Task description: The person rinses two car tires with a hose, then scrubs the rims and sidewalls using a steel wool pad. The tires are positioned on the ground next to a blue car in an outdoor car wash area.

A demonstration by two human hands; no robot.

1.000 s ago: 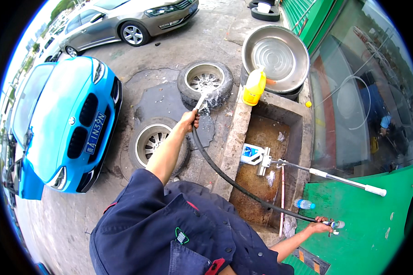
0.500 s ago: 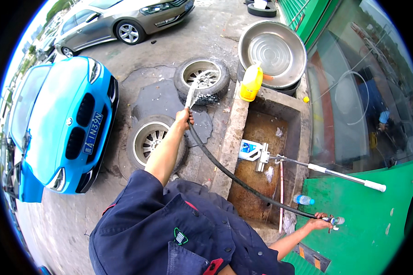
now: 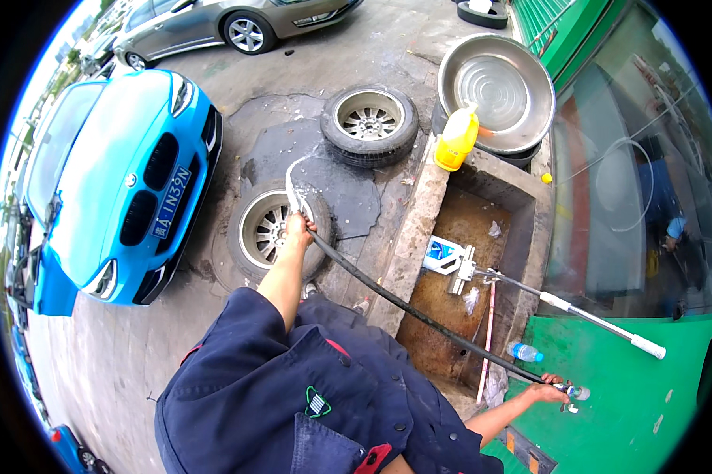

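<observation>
My left hand (image 3: 299,227) is closed round the free end of a black hose (image 3: 403,305), above the edge of the nearer car wheel (image 3: 249,225). Water (image 3: 294,178) leaves the hose in a curved stream by that wheel. Farther off, the second wheel (image 3: 369,118) lies flat on the wet ground, its tyre on the rim. The hose crosses over a stone trough to my right hand (image 3: 547,390), which is closed round the hose's other end at a metal tap (image 3: 571,390) by the green wall.
The stone trough (image 3: 419,229) holds a blue-and-white jug (image 3: 441,254) and a long-handled tool (image 3: 561,303). A yellow jug (image 3: 457,141) stands on its rim, near a large metal basin (image 3: 494,91). A plastic bottle (image 3: 525,351) lies beside the trough. A blue car (image 3: 123,182) is parked at left.
My left hand has swung the hose end left and nearer, from beside the far wheel to over the nearer one, and the water has shifted with it. My right hand stays at the tap.
</observation>
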